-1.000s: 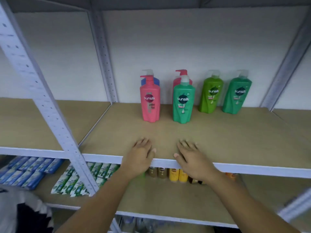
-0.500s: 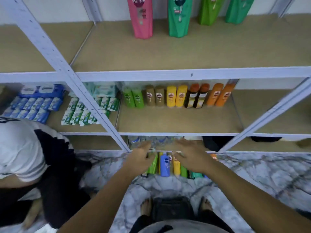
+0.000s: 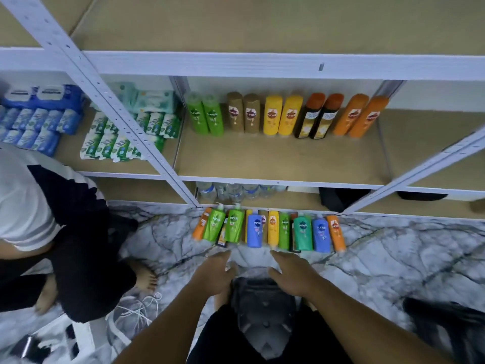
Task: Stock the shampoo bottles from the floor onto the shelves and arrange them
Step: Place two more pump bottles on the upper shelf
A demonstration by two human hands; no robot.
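Observation:
Several shampoo bottles (image 3: 270, 229) stand in a row on the marble floor (image 3: 393, 258) in front of the shelving: orange, light green, blue, yellow and teal ones. My left hand (image 3: 214, 274) and my right hand (image 3: 291, 271) hover just short of that row, fingers relaxed, holding nothing. On the middle shelf (image 3: 275, 164) stand pairs of green, brown, yellow, dark and orange bottles (image 3: 286, 115). The upper shelf board (image 3: 262, 24) shows only bare surface here.
Another person (image 3: 52, 227) crouches at the left on the floor. Blue and green packets (image 3: 105, 127) fill the left shelf bay. Water bottles (image 3: 231, 191) lie on the bottom shelf. White cables (image 3: 136, 311) lie on the floor at lower left.
My view has dropped from the top shelf to the floor. Both hands came off the upper shelf edge and moved down toward the row of bottles on the floor.

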